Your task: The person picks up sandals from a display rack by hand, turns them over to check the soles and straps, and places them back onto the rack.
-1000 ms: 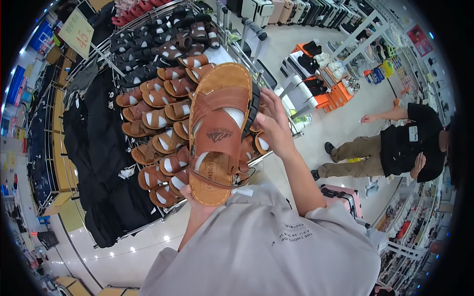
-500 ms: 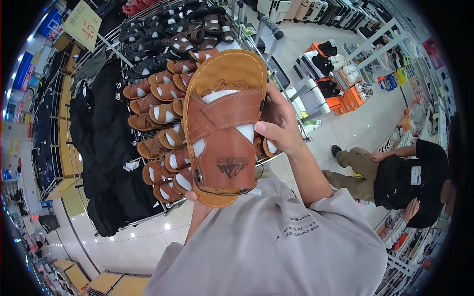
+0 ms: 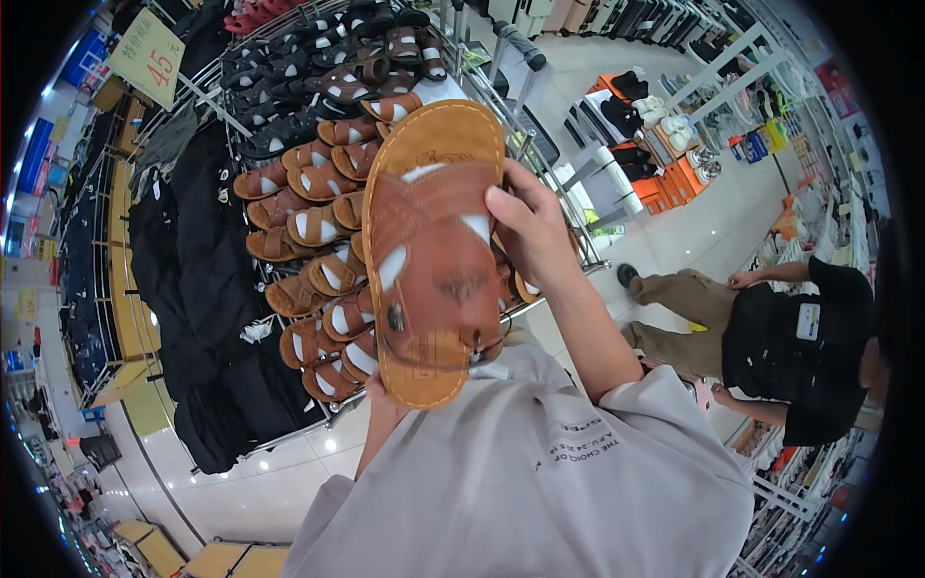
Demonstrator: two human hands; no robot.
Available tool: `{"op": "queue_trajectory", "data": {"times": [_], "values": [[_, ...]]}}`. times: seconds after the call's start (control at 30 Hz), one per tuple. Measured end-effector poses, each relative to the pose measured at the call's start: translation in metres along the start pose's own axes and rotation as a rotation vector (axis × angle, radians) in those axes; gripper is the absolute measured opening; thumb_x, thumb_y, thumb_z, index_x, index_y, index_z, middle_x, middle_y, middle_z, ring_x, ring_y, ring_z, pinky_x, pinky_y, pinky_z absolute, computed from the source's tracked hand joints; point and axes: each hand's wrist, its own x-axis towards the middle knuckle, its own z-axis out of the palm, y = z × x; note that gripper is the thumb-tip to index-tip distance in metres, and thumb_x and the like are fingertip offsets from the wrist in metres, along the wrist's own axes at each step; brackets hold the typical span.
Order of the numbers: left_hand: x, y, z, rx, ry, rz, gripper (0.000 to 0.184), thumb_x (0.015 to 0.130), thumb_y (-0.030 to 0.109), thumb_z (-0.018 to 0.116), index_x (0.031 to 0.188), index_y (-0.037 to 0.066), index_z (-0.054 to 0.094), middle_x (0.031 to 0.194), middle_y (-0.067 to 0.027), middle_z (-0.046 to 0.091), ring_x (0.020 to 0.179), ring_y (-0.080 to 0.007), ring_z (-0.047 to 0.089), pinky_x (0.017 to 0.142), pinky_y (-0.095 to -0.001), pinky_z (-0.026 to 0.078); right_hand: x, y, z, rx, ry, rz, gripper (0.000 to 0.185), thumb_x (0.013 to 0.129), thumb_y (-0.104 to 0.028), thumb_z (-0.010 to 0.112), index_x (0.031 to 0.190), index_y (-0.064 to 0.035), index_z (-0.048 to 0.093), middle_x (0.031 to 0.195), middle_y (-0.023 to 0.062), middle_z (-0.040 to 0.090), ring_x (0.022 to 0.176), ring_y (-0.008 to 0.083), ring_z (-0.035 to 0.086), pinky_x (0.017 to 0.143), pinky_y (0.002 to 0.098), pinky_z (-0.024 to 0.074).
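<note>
A brown leather sandal point(image 3: 434, 231) with a tan, stitched insole and crossed straps is held up before my chest, toe end away from me. White filling shows through the gaps in its upper. My right hand point(image 3: 530, 217) grips its right edge near the toe, thumb on the strap and the other fingers mostly hidden. At the heel, my left hand point(image 3: 383, 403) holds the sandal from the left and below, largely covered by it. The thin back strap and the printed mark on the upper are blurred.
Behind the sandal, a metal rack carries rows of brown sandals point(image 3: 318, 226) and black sandals point(image 3: 275, 125). Black trousers point(image 3: 193, 289) hang at its left, below a price sign point(image 3: 146, 60). A person in black point(image 3: 795, 347) stands right. Shoes on orange boxes point(image 3: 665, 188) sit beyond.
The sandal has tilted and shifted slightly left, showing more of the heel insole. My right thumb sits higher on the strap. The nearby person's hand has dropped from the chest.
</note>
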Motion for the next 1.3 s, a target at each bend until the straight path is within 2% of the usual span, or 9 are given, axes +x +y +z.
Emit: {"op": "queue_trajectory", "data": {"times": [0.13,0.23,0.33,0.4,0.63,0.77,0.87,1.0,1.3], "values": [[0.001,-0.002,0.007,-0.014,0.004,0.004,0.087,0.072,0.041,0.072,0.145,0.012,0.036,0.140,-0.0165,0.046,0.123,-0.0381,0.052,0.088,-0.0617,0.053,0.016,0.027,-0.007,-0.115,0.027,0.055,0.051,0.097,-0.031,0.060,0.134,0.0019,0.050,0.128,0.0111,0.057,0.118,0.0165,0.052,0.102,0.0287,0.0385],[0.001,-0.006,0.014,-0.146,0.088,0.071,0.086,0.072,0.038,0.073,0.145,0.011,0.036,0.140,-0.0170,0.046,0.124,-0.0379,0.051,0.089,-0.0618,0.052,0.001,0.032,-0.007,-0.705,0.211,-0.085,0.049,0.097,-0.031,0.058,0.132,0.0027,0.051,0.129,0.0179,0.056,0.119,0.0252,0.053,0.104,0.0297,0.0372],[0.002,-0.004,0.022,0.048,0.128,0.111,0.083,0.073,0.038,0.073,0.144,0.011,0.038,0.140,-0.0130,0.048,0.127,-0.0339,0.049,0.099,-0.0591,0.045,-0.032,0.008,0.017,-0.973,0.311,-0.634,0.030,0.087,-0.008,0.063,0.114,0.0039,0.060,0.125,0.0219,0.057,0.108,0.0349,0.059,0.094,0.0376,0.0468],[0.003,-0.006,0.028,0.168,0.188,0.163,0.081,0.074,0.037,0.072,0.143,0.011,0.039,0.141,-0.0108,0.048,0.129,-0.0306,0.047,0.104,-0.0551,0.041,-0.050,0.003,0.025,-0.958,0.011,-0.802,0.025,0.080,0.000,0.064,0.105,0.0053,0.063,0.115,0.0194,0.063,0.097,0.0353,0.063,0.085,0.0397,0.0517],[0.000,-0.015,0.013,0.335,0.199,0.252,0.078,0.079,0.029,0.067,0.147,0.007,0.034,0.146,-0.0092,0.044,0.135,-0.0256,0.042,0.115,-0.0443,0.032,-0.054,0.029,0.055,-0.829,0.014,-0.465,0.017,0.086,0.000,0.066,0.102,0.0065,0.066,0.101,0.0176,0.069,0.089,0.0309,0.068,0.077,0.0338,0.0546],[-0.001,-0.022,0.011,0.302,0.184,0.283,0.104,0.075,0.015,0.068,0.156,0.033,0.005,0.153,-0.0072,0.028,0.139,-0.0279,0.034,0.113,-0.0489,0.033,-0.047,0.030,0.053,-0.748,0.028,-0.374,0.014,0.088,-0.001,0.066,0.099,0.0065,0.068,0.099,0.0170,0.071,0.086,0.0252,0.070,0.076,0.0293,0.0540],[0.001,-0.026,0.019,0.284,0.208,0.276,0.105,0.074,0.014,0.069,0.156,0.032,0.006,0.153,-0.0062,0.028,0.139,-0.0280,0.035,0.113,-0.0494,0.033,-0.044,0.036,0.047,-0.715,0.022,-0.355,0.014,0.087,0.000,0.065,0.099,0.0065,0.068,0.099,0.0166,0.071,0.085,0.0238,0.070,0.075,0.0287,0.0534],[0.002,-0.032,0.023,0.460,0.237,0.306,0.087,0.075,0.022,0.066,0.151,0.009,0.026,0.149,-0.0088,0.039,0.138,-0.0269,0.039,0.116,-0.0457,0.030,-0.044,0.038,0.041,-0.695,0.023,-0.340,0.014,0.087,0.002,0.064,0.100,0.0067,0.067,0.096,0.0146,0.070,0.082,0.0221,0.067,0.072,0.0277,0.0516],[-0.002,-0.048,0.020,0.510,0.300,0.276,0.092,0.072,0.010,0.067,0.151,0.013,0.019,0.149,-0.0097,0.036,0.137,-0.0296,0.037,0.114,-0.0471,0.032,-0.038,0.043,0.042,-0.697,0.152,-0.393,0.010,0.080,0.005,0.060,0.089,0.0045,0.064,0.084,0.0202,0.063,0.078,0.0397,0.062,0.068,0.0387,0.0501]]}}
